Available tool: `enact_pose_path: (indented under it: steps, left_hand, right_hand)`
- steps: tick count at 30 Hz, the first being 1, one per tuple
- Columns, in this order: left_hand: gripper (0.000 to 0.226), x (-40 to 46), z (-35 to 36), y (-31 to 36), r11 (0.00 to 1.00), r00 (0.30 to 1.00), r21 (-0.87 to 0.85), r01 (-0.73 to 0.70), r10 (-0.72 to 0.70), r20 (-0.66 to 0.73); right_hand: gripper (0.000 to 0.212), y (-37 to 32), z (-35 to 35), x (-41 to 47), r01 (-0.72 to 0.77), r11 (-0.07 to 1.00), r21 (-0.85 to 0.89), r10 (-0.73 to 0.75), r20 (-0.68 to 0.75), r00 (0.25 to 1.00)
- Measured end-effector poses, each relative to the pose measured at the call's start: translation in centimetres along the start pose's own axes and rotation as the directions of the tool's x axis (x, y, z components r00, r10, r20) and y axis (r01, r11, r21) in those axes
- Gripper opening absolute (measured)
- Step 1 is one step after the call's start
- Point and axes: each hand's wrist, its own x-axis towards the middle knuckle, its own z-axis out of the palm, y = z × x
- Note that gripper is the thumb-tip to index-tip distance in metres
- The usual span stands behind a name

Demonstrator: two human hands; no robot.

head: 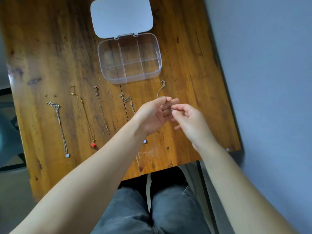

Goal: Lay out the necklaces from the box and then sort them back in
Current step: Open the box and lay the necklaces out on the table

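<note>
A clear plastic compartment box (159, 64) lies open on the wooden table (50, 48), its compartments bare, its lid (121, 16) flat behind it. Several necklaces lie in a row in front of it: a silver one with a pale pendant (60, 122), a gold one with a red pendant (87, 115), a thin one (102, 108), and a silver one (128, 105) partly under my left arm. My left hand (153, 114) pinches a fifth thin chain (161, 89) that runs up toward the box. My right hand (190, 122) pinches the same chain close beside it.
The table's right edge meets a grey wall (270, 81). Its front edge (168, 168) runs above my lap in dark jeans (152, 208). A small pale pendant (144, 141) shows just under my left wrist. Dark furniture (8, 129) stands left of the table.
</note>
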Motion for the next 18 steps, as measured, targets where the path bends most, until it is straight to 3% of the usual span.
enact_pose_path:
  steps: [5,14,18]
  left_hand:
    - [0.022,-0.5,0.5,-0.9,0.974,0.995,-0.217,0.057,-0.072,-0.063]
    - [0.024,-1.0,-0.4,-1.6,0.988,0.986,-0.118,0.101,-0.115,-0.121]
    - [0.022,-0.6,-0.8,-1.3,0.996,0.982,-0.086,0.035,-0.05,-0.184]
  right_hand:
    - [0.014,0.4,1.8,0.3,0.082,0.978,-0.193,-0.109,-0.135,0.985]
    - [0.013,1.3,0.1,1.5,0.145,0.9,-0.41,-0.183,-0.053,0.982]
    - [0.007,1.6,-0.4,1.1,0.098,0.95,-0.296,-0.09,0.039,0.995]
